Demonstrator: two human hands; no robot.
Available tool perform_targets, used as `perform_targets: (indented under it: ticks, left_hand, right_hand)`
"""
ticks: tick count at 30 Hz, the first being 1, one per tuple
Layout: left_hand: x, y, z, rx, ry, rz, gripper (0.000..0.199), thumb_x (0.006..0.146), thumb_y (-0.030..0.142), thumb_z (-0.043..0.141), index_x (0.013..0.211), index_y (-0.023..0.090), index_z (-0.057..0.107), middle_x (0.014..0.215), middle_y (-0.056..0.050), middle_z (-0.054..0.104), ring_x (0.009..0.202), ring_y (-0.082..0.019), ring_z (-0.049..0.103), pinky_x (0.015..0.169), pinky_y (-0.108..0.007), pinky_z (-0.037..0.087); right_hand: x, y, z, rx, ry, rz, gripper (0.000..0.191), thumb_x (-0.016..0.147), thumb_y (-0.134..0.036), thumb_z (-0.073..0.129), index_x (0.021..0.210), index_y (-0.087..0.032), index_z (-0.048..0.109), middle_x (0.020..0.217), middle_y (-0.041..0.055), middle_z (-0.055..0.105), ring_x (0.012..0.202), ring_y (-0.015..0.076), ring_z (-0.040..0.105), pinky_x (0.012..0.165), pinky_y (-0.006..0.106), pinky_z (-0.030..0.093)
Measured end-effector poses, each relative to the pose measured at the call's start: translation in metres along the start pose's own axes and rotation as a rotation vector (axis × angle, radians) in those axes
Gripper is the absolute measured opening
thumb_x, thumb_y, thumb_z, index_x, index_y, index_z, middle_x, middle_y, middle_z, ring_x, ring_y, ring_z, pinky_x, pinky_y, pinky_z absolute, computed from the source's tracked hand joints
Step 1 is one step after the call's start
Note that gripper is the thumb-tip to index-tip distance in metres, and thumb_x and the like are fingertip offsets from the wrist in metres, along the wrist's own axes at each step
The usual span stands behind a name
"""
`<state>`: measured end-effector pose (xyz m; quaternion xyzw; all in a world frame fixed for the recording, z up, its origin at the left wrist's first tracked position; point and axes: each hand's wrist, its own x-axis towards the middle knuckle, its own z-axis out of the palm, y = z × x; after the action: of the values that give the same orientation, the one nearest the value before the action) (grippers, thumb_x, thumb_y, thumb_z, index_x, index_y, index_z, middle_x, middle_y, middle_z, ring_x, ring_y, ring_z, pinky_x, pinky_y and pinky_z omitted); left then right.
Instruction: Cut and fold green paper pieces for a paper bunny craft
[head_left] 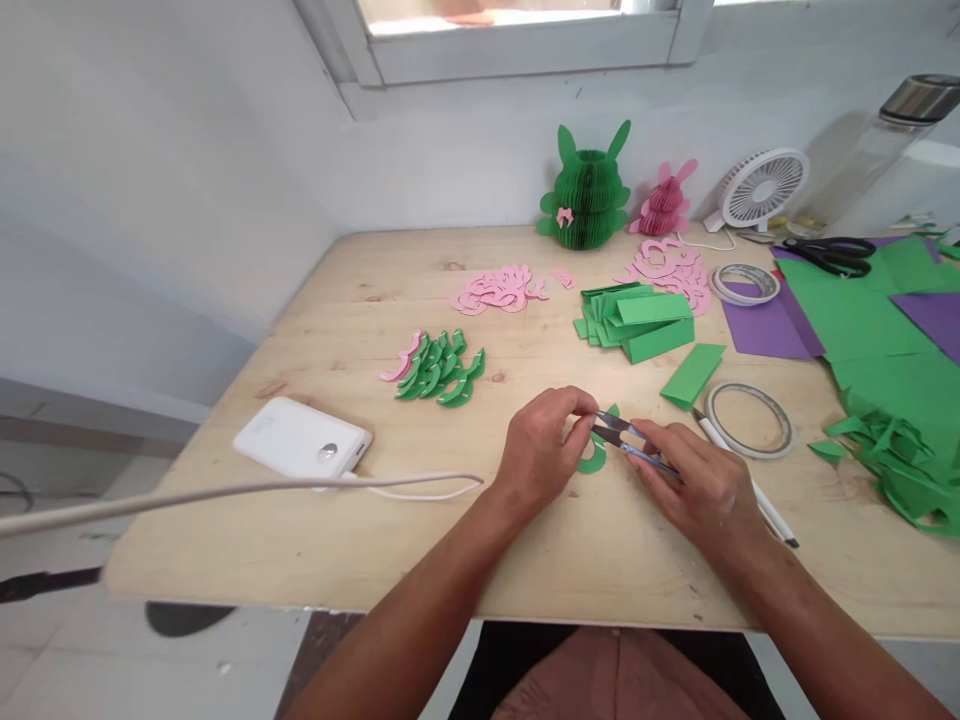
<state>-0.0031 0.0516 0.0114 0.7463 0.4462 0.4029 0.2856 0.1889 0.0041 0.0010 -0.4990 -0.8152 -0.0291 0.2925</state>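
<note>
My right hand (697,475) is wrapped round a pair of thread snips (634,432), whose blades point left, toward my other hand. My left hand (544,440) is closed in a pinch at the tips of the blades; what lies between thumb and finger is too small to make out. Below the blades a curved green paper cut-out (593,458) shows in part, the rest covered by the snips and fingers. A white pen (757,495) lies beside my right hand, near a roll of tape (787,430) and a folded green paper (692,376).
Green cut-outs (439,368), pink cut-outs (495,290) and folded green strips (637,318) lie beyond my hands. A white power bank (300,440) with a cable is at left. Paper figures (589,200), a fan (765,188) and black scissors (829,255) are at the back; green scraps (892,460) lie right.
</note>
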Motion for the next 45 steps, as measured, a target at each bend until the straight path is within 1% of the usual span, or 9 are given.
perform_targets:
  ticks: [4, 7, 11, 15, 20, 29, 33, 41, 45]
  left_hand:
    - [-0.001, -0.001, 0.001, 0.035, 0.008, 0.028, 0.01, 0.083, 0.012, 0.052, 0.086, 0.021, 0.058, 0.085, -0.001, 0.067, 0.08, -0.015, 0.061, 0.072, -0.027, 0.047]
    - [-0.001, 0.0, 0.001, 0.1, 0.054, 0.073, 0.01, 0.083, 0.013, 0.053, 0.088, 0.02, 0.056, 0.086, -0.002, 0.066, 0.082, -0.016, 0.06, 0.072, -0.028, 0.046]
    - [-0.002, 0.001, 0.004, 0.25, 0.124, 0.153, 0.006, 0.085, 0.017, 0.053, 0.08, 0.02, 0.055, 0.08, -0.003, 0.063, 0.078, -0.018, 0.057, 0.069, -0.03, 0.043]
    - [-0.003, 0.002, 0.007, 0.379, 0.127, 0.197, 0.008, 0.084, 0.021, 0.055, 0.076, 0.019, 0.055, 0.077, -0.003, 0.062, 0.077, -0.019, 0.054, 0.07, -0.032, 0.039]
    - [-0.003, 0.003, 0.008, 0.455, 0.14, 0.188, 0.011, 0.084, 0.023, 0.055, 0.074, 0.019, 0.055, 0.074, -0.003, 0.061, 0.075, -0.019, 0.053, 0.071, -0.034, 0.037]
    - [-0.004, 0.003, 0.011, 0.505, 0.142, 0.154, 0.015, 0.081, 0.021, 0.055, 0.067, 0.02, 0.054, 0.071, -0.003, 0.062, 0.073, -0.019, 0.052, 0.072, -0.034, 0.036]
    - [-0.004, 0.003, 0.011, 0.522, 0.135, 0.142, 0.015, 0.081, 0.02, 0.055, 0.065, 0.02, 0.054, 0.07, -0.003, 0.062, 0.073, -0.019, 0.053, 0.072, -0.034, 0.036]
    - [-0.004, 0.004, 0.011, 0.539, 0.123, 0.119, 0.015, 0.081, 0.02, 0.054, 0.066, 0.02, 0.054, 0.071, -0.003, 0.062, 0.073, -0.019, 0.052, 0.073, -0.035, 0.036]
    - [-0.004, 0.004, 0.011, 0.518, 0.126, 0.128, 0.013, 0.081, 0.019, 0.054, 0.067, 0.02, 0.054, 0.071, -0.003, 0.062, 0.073, -0.019, 0.052, 0.073, -0.035, 0.036]
  right_hand:
    - [0.0, 0.0, 0.001, -0.033, 0.015, -0.018, 0.026, 0.089, -0.023, 0.058, 0.114, -0.016, 0.058, 0.082, 0.0021, 0.068, 0.069, 0.0124, 0.063, 0.062, 0.023, 0.044]
    - [0.0, -0.001, 0.001, -0.047, 0.024, -0.022, 0.026, 0.089, -0.023, 0.058, 0.113, -0.016, 0.058, 0.083, 0.0023, 0.068, 0.069, 0.0125, 0.063, 0.063, 0.024, 0.044]
    - [0.001, -0.001, 0.001, -0.082, 0.043, -0.024, 0.025, 0.088, -0.024, 0.06, 0.112, -0.016, 0.06, 0.08, 0.0008, 0.068, 0.067, 0.0117, 0.063, 0.062, 0.024, 0.042]
    - [0.002, -0.003, 0.001, -0.121, 0.052, -0.047, 0.025, 0.088, -0.023, 0.06, 0.112, -0.015, 0.061, 0.081, 0.0018, 0.069, 0.068, 0.0122, 0.064, 0.062, 0.024, 0.042]
    - [0.001, -0.005, 0.0, -0.159, 0.073, -0.078, 0.026, 0.088, -0.021, 0.06, 0.112, -0.013, 0.062, 0.082, 0.0039, 0.07, 0.072, 0.0139, 0.065, 0.064, 0.025, 0.042]
    - [0.001, -0.007, 0.0, -0.175, 0.108, -0.11, 0.027, 0.086, -0.018, 0.063, 0.113, -0.012, 0.063, 0.078, 0.0038, 0.07, 0.068, 0.0135, 0.063, 0.064, 0.026, 0.042]
    - [0.001, -0.008, 0.0, -0.16, 0.131, -0.126, 0.026, 0.086, -0.016, 0.063, 0.111, -0.011, 0.064, 0.079, 0.0052, 0.071, 0.071, 0.0139, 0.064, 0.065, 0.025, 0.043]
    - [0.002, -0.01, 0.0, -0.161, 0.129, -0.116, 0.025, 0.086, -0.017, 0.063, 0.11, -0.011, 0.065, 0.081, 0.0065, 0.072, 0.074, 0.0145, 0.066, 0.066, 0.025, 0.044]
    - [0.001, -0.009, 0.0, -0.171, 0.116, -0.102, 0.026, 0.087, -0.017, 0.06, 0.112, -0.013, 0.064, 0.081, 0.0056, 0.072, 0.074, 0.0142, 0.066, 0.066, 0.025, 0.044]
